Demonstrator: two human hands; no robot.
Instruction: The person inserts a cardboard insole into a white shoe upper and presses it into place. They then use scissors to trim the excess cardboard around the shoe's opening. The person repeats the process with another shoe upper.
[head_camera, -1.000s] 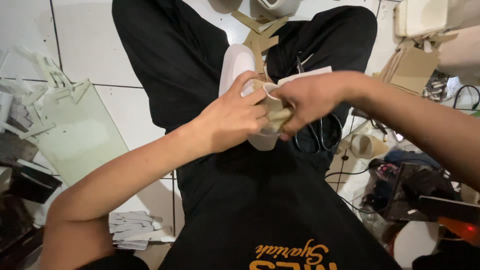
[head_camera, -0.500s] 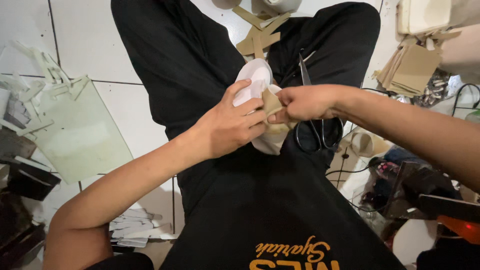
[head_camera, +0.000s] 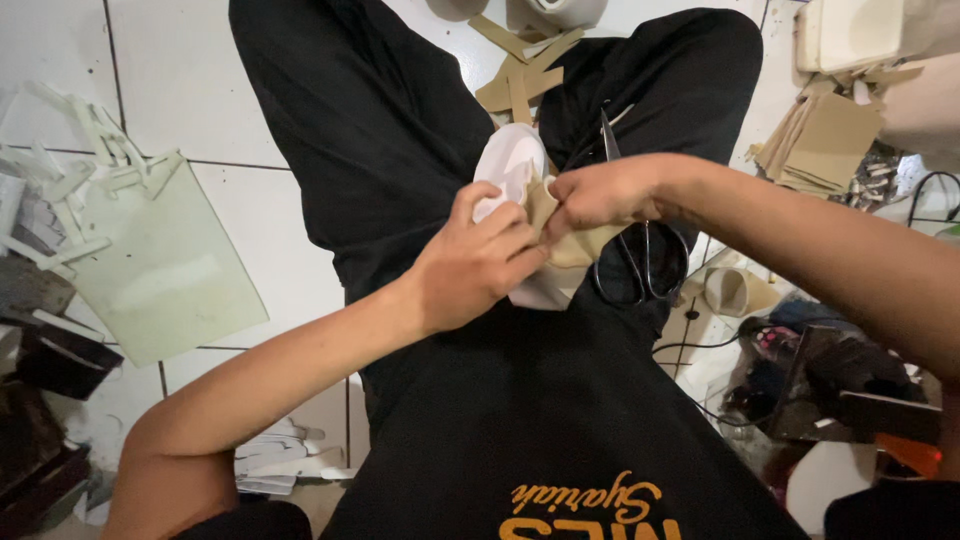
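Both hands meeting over the lap: left hand (head_camera: 480, 265) clenched round a white shoe-shaped form (head_camera: 512, 165), right hand (head_camera: 600, 195) pinching tan material (head_camera: 572, 245) against it. Pale green board (head_camera: 165, 265) lying far left on the tiled floor. Cardboard stack (head_camera: 825, 140) at far right. Black scissors (head_camera: 640, 265) resting just right of the form, on the thigh.
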